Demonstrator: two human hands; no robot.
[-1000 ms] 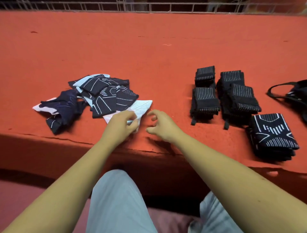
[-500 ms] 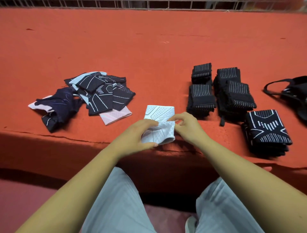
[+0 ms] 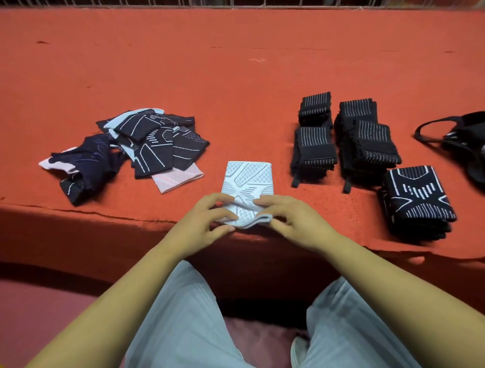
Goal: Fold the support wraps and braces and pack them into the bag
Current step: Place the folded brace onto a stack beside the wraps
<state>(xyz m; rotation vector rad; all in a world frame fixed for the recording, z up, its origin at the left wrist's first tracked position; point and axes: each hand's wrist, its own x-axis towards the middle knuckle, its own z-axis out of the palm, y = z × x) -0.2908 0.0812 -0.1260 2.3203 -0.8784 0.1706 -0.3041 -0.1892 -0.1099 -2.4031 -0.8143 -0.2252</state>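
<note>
A white patterned brace [image 3: 246,181] lies near the front edge of the red surface [image 3: 236,78]. Its near end is lifted and curled over. My left hand [image 3: 202,223] pinches that end on the left, and my right hand [image 3: 294,220] pinches it on the right. A loose heap of unfolded black, navy, white and pink braces [image 3: 147,147] lies to the left. Folded black striped wraps [image 3: 346,141] sit in stacks to the right, with a folded stack of black patterned braces [image 3: 417,199] in front of them. The black bag [image 3: 467,147] lies at the far right edge, partly cut off.
The red surface drops off just under my hands, with my knees in grey trousers [image 3: 189,328] below it. A wire fence [image 3: 236,3] runs along the far edge. Bare red surface stretches behind the braces.
I pulled the white brace out of the heap to the spot in front of me. Both hands now hold its near end, which has lifted and curled over.
</note>
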